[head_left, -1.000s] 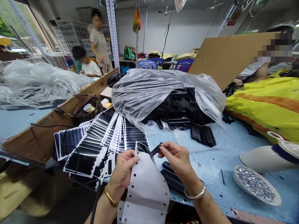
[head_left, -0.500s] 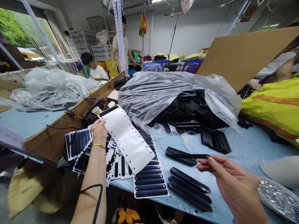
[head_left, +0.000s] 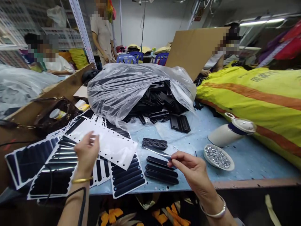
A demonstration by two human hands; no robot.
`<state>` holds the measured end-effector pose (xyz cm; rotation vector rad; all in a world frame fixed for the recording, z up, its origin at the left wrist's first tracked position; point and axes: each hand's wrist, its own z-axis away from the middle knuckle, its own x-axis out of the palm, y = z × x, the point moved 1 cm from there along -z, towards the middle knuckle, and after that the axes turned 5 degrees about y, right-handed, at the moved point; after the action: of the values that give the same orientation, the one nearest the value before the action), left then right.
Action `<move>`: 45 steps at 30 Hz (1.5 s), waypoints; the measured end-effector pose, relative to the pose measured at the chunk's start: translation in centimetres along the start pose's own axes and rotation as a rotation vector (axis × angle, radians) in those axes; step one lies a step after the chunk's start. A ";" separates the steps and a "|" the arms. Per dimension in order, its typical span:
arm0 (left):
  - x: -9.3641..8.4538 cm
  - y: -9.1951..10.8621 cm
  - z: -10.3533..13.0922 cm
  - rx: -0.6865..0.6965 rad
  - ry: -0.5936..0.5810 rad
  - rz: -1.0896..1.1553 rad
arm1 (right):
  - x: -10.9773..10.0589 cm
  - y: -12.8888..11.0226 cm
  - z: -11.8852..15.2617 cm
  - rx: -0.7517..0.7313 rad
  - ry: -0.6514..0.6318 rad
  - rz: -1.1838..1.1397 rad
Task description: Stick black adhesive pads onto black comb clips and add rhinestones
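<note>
Between the thumb and fingers of my right hand (head_left: 191,166) is one end of a thin, glossy black adhesive strip (head_left: 156,151). Its other end reaches toward black plastic pieces with a mesh pattern (head_left: 154,143). Just below lie several smooth black plastic bars (head_left: 162,171), side by side. My left hand (head_left: 88,150) hovers over a white backing sheet (head_left: 115,142) with holes along its edges, fingers loosely curled and apart, holding nothing I can see. That sheet rests on sheets of black strips (head_left: 128,175), and more sticker sheets (head_left: 56,169) are fanned out to the left.
A clear plastic bag (head_left: 117,94) spills black plastic parts (head_left: 162,100) at the back. On the right are a bowl of shiny bits (head_left: 217,157), a white jug (head_left: 221,135) and a big yellow sack (head_left: 254,97). A brown bag (head_left: 56,108) sits left. Other people are beyond.
My left hand has let go of the white backing sheet, which now lies lower on the sheets. My right hand still pinches the strip beside the black pieces. The view has swung right.
</note>
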<state>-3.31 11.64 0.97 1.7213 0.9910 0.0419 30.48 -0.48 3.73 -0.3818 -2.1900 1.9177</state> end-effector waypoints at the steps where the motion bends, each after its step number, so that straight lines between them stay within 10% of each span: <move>1: 1.1 1.7 2.1 -0.058 -0.153 0.150 | 0.1 0.1 0.2 0.009 -0.009 0.005; 5: 5.2 7.3 9.3 -0.338 -0.851 0.524 | -0.2 0.6 1.1 0.069 -0.074 0.017; 8: 6.8 8.6 11.3 -0.491 -0.997 0.665 | -1.4 1.4 1.0 0.095 -0.068 0.085; 13: 8.3 8.4 10.7 -0.638 -0.884 0.774 | -4.2 1.6 -0.4 -0.203 0.185 0.453; 22: 8.9 9.7 10.7 -0.786 -0.916 0.922 | -1.1 3.4 -3.9 -0.763 -0.151 0.653; 29: 9.4 8.6 9.9 -0.753 -0.897 0.867 | -0.3 4.5 -4.7 -0.717 -0.231 0.588; 34: 9.9 7.9 9.7 -0.384 -0.962 0.441 | -1.3 3.0 -3.5 -0.658 -0.196 0.656; 39: 10.4 6.5 7.8 -0.183 -0.711 0.240 | -5.1 1.4 -3.1 -0.457 -0.049 0.760; 45: 11.9 6.4 6.8 0.089 -0.813 0.011 | -7.5 3.5 -4.6 -0.188 0.076 0.692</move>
<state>11.48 13.40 -1.72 1.5969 0.3762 -0.6538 39.28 1.85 0.98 -1.3710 -2.3861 1.9247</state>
